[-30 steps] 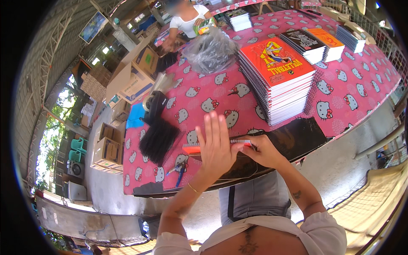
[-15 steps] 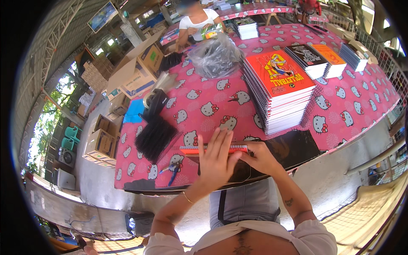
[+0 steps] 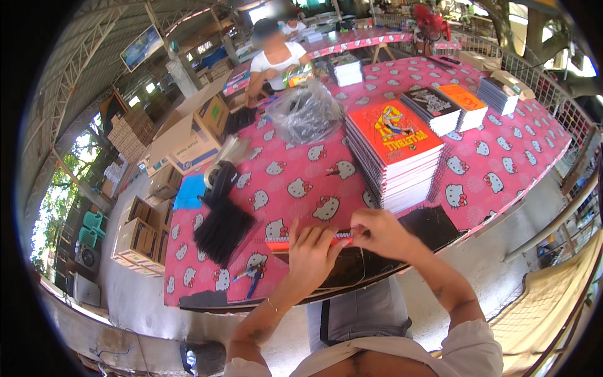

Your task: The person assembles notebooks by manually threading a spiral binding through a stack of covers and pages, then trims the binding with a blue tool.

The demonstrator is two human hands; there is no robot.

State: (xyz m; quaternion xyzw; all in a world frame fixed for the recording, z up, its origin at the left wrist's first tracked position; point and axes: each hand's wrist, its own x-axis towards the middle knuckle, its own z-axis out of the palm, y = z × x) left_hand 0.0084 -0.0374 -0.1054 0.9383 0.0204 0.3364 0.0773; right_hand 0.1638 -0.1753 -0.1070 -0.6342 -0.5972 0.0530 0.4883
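A spiral notebook [image 3: 276, 245] with an orange-red cover stands or lies edge-up near the table's front edge, its coil along the top. My left hand [image 3: 312, 254] is closed over its middle, fingers bent across the coil and thumb on the near side. At the coil's right end my right hand [image 3: 379, 234] pinches with fingertips together; what lies between them is hidden. Beneath both hands is a dark board [image 3: 342, 271]. Just left of the notebook lie a bundle of black binding coils [image 3: 223, 232] and some pens [image 3: 253, 283].
A tall stack of spiral notebooks [image 3: 396, 160] rises beyond my right hand, with smaller stacks [image 3: 433, 110] behind. A clear plastic bag [image 3: 304, 113], a tape dispenser [image 3: 221, 182] and an open carton [image 3: 195, 138] sit farther left. Across the pink table [image 3: 301, 187], another person [image 3: 276, 60] handles something colourful.
My left fingers, stretched over the notebook before, are now bent around its coil. My right hand has lifted and turned into a fingertip pinch at the coil's right end. The view has shifted slightly.
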